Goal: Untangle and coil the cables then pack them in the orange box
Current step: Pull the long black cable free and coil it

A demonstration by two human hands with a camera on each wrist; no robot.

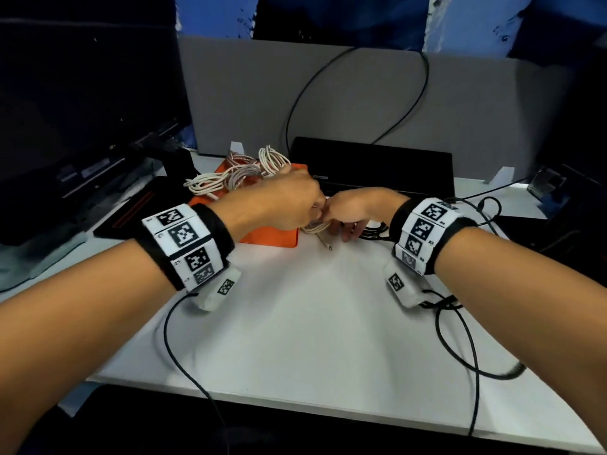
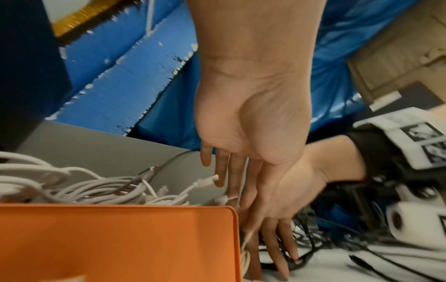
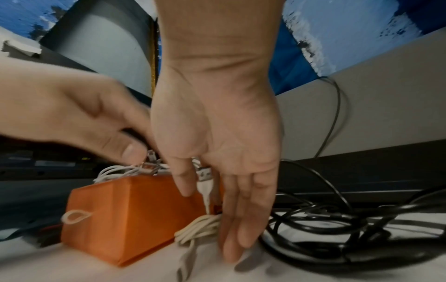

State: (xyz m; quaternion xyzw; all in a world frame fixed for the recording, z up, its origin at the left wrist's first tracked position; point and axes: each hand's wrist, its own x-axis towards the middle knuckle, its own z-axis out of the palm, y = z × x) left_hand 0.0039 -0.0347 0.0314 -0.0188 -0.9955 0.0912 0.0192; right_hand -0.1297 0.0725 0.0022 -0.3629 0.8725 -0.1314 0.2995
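Left hand [image 1: 289, 201], right hand [image 1: 353, 208] over white coil [image 3: 198, 227], between orange box [image 1: 272, 236], black cables [image 3: 357, 219]

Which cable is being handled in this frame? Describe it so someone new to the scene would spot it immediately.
Find the orange box on the white table. On the table by its right side, at the right hand, lies a small cream-white coil. The other white cables are heaped in the box; the black cables lie further right.

Before me: orange box [image 1: 272, 238], heaped with coiled white cables [image 1: 236, 177]; small white coil [image 3: 200, 226] lies just beside its right corner.
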